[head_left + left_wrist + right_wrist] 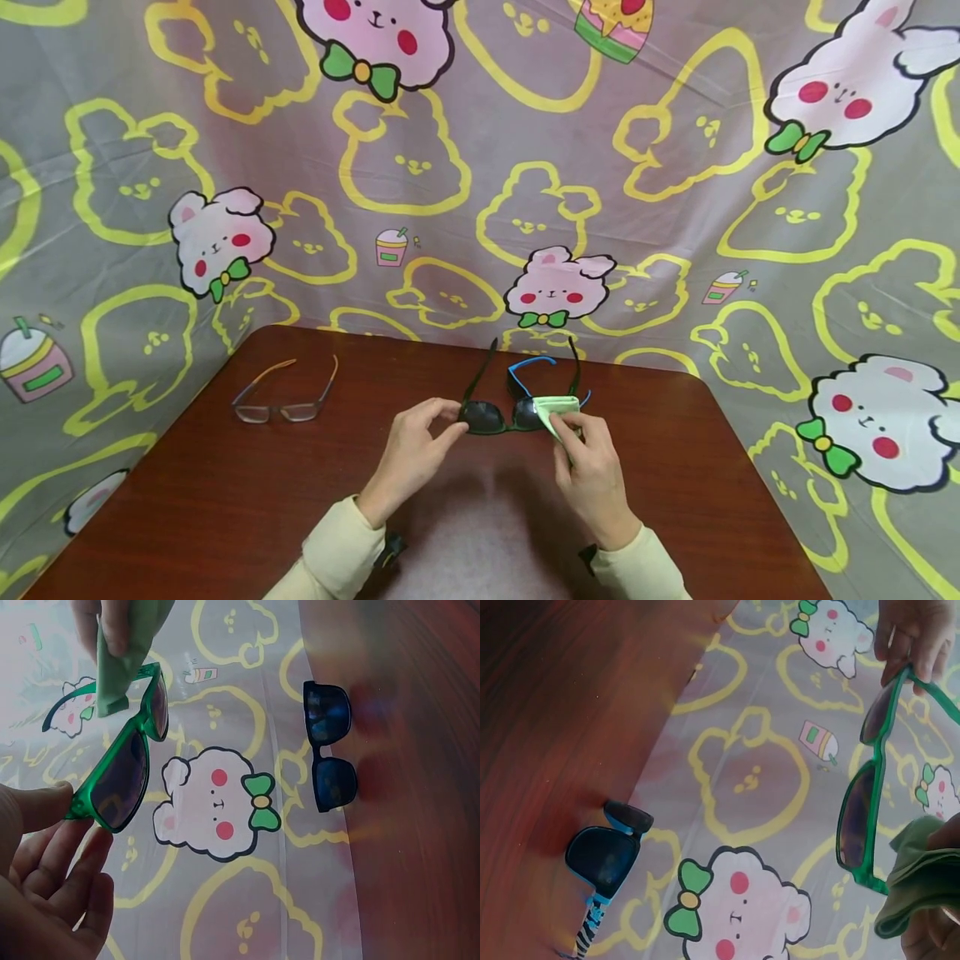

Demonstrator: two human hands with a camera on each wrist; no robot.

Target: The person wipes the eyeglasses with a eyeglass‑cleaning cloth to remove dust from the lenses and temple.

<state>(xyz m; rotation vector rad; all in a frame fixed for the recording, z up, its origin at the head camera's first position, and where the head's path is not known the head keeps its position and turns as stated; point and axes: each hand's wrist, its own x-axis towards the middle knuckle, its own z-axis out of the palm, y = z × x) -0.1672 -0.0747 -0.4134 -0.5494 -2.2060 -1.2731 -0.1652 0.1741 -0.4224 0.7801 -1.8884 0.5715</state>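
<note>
Green-framed sunglasses with dark lenses are held up off the table, their temples unfolded and pointing away from me. My left hand pinches them at the left hinge corner between thumb and fingers, as the left wrist view shows. A folded pale green cloth is gripped by my right hand. In the head view the cloth overlaps the outer part of the right lens and hides it. From the right wrist, the cloth appears right at the frame's end corner.
Behind the held pair, blue-and-black sunglasses rest on the brown table. Clear-lensed eyeglasses with open temples lie at the table's far left. A grey curtain printed with cartoon rabbits encloses the back and sides.
</note>
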